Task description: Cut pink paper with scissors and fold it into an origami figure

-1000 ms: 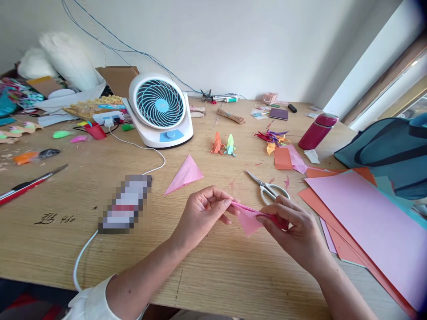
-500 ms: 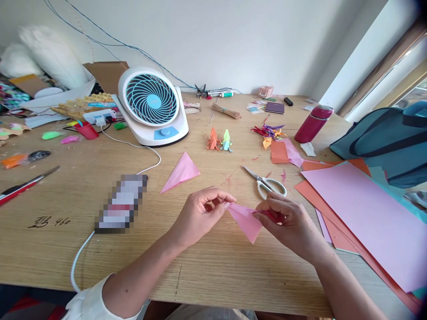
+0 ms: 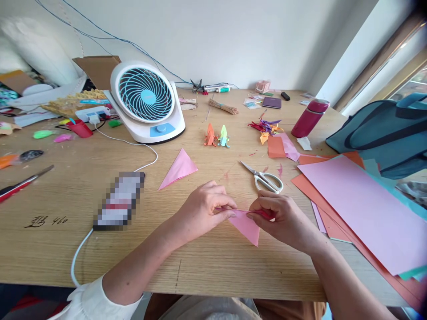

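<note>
A small folded piece of pink paper (image 3: 247, 227) hangs between my two hands above the table, one pointed corner hanging down. My left hand (image 3: 213, 205) pinches its upper left edge between thumb and fingers. On the right end, my right hand (image 3: 275, 218) grips the same folded edge, and a darker pink bit shows among its fingers. Just beyond the right hand lie scissors (image 3: 263, 178) with pale handles, blades pointing away to the left. A second pink paper, folded into a triangle (image 3: 178, 169), rests on the table to the far left of the hands.
Two origami figures, one orange (image 3: 210, 135) and one pale green (image 3: 223, 136), stand farther back. Large coloured sheets (image 3: 360, 209) are stacked at right, near a red bottle (image 3: 310, 118) and a teal bag (image 3: 383, 133). A phone (image 3: 118, 202) with cable and a fan (image 3: 147, 100) are at left.
My left hand has shifted slightly right and down, sliding its pinch closer to my right hand. The view has shifted a little, and both hands still hold the pink paper.
</note>
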### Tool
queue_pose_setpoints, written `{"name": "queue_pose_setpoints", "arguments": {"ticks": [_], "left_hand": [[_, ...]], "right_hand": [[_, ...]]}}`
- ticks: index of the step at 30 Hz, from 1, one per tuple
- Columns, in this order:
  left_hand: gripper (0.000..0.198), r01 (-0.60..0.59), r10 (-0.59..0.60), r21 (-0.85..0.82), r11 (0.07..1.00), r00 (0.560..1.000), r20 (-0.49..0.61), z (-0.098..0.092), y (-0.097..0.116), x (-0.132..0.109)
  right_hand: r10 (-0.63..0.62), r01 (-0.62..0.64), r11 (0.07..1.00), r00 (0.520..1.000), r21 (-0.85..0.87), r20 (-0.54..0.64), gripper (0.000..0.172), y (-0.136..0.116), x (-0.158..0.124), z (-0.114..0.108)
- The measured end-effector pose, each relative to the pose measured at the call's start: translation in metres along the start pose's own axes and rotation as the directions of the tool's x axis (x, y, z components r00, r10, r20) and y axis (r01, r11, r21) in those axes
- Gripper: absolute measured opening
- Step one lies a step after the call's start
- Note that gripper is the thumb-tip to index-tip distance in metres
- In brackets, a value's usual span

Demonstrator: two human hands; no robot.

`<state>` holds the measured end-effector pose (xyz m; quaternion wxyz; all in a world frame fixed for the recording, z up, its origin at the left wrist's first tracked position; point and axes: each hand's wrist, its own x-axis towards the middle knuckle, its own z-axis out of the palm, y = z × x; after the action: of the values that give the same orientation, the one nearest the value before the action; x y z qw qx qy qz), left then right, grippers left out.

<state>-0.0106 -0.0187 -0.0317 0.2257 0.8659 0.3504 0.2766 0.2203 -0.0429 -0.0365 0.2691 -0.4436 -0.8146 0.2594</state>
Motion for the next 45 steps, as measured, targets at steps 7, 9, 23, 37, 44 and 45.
{"name": "queue_pose_setpoints", "arguments": {"ticks": [7,9,23,37,44,45], "left_hand": [[0.007,0.013,-0.009,-0.03,0.999,0.991,0.135,0.006,0.01,0.013],[0.012,0.068,-0.057,-0.081,0.994,0.989,0.136,0.006,0.01,0.014],[0.015,0.273,-0.261,-0.24,0.932,0.962,0.079,0.01,-0.004,0.002],[0.018,0.342,-0.313,-0.233,0.91,0.937,0.153,0.014,-0.004,-0.004],[0.019,0.322,-0.303,-0.242,0.915,0.946,0.115,0.014,-0.002,-0.004],[0.019,0.32,-0.303,-0.245,0.915,0.947,0.103,0.014,-0.002,-0.004]], "right_hand": [[-0.065,0.065,0.998,0.997,-0.003,0.027,0.016,-0.006,0.005,0.003],[-0.061,0.061,0.998,0.998,0.013,0.005,0.011,-0.006,0.005,0.0],[-0.141,0.145,0.961,0.989,0.235,-0.03,0.01,0.02,0.018,-0.008],[-0.047,0.061,0.96,0.997,0.273,-0.059,0.021,0.034,0.018,-0.005],[0.05,-0.017,0.913,0.996,0.407,-0.072,0.018,0.034,0.019,0.001],[0.076,-0.032,0.895,0.994,0.446,-0.081,0.016,0.034,0.018,0.003]]}}
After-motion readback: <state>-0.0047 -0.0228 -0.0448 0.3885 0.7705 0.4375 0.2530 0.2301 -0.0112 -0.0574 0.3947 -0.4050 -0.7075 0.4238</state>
